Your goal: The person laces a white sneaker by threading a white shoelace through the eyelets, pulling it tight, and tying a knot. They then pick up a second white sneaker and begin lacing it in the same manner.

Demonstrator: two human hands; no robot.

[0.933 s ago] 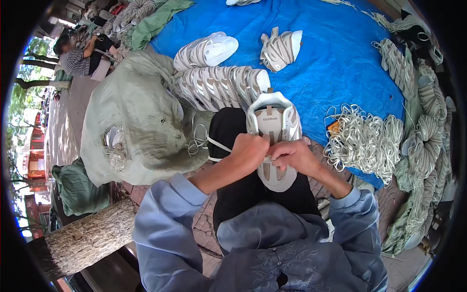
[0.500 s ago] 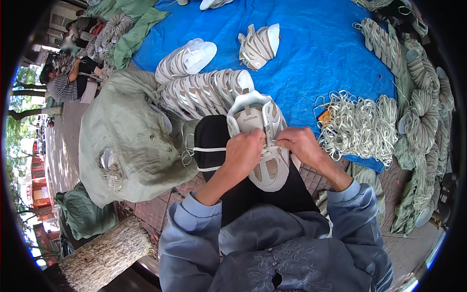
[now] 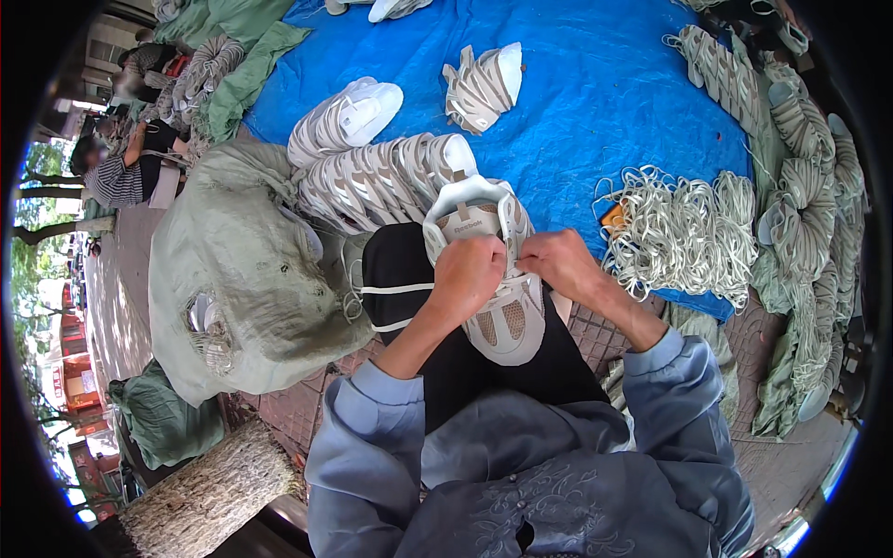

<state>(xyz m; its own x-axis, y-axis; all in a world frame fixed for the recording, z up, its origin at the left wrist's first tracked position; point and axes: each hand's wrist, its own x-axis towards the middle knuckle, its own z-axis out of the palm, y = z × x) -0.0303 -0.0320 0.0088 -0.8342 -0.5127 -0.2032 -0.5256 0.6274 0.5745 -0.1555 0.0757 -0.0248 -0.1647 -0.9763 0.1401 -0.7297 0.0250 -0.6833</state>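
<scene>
A beige and white sneaker (image 3: 507,339) rests on my black-trousered lap, toe toward me and its tongue standing up. My left hand (image 3: 470,277) is closed over the left side of its lacing, fingertips tucked at the eyelets. From the right, my right hand (image 3: 560,268) pinches at the eyelet row, close to the left. Both appear to grip the pale shoelace, most of which the fingers hide. White laces (image 3: 398,288) run across my left thigh. Beyond the shoe stands a row of nested sneakers (image 3: 372,181).
A blue tarp (image 3: 614,84) covers the ground ahead, with a heap of white laces (image 3: 688,232) at its right. A pale sack (image 3: 251,279) bulges on my left. Bundled sneakers (image 3: 805,205) line the far right. Another person (image 3: 116,177) sits at the far left.
My right hand has moved in closer to my left at the eyelets. The whole view has shifted slightly; the sneaker stays on my lap.
</scene>
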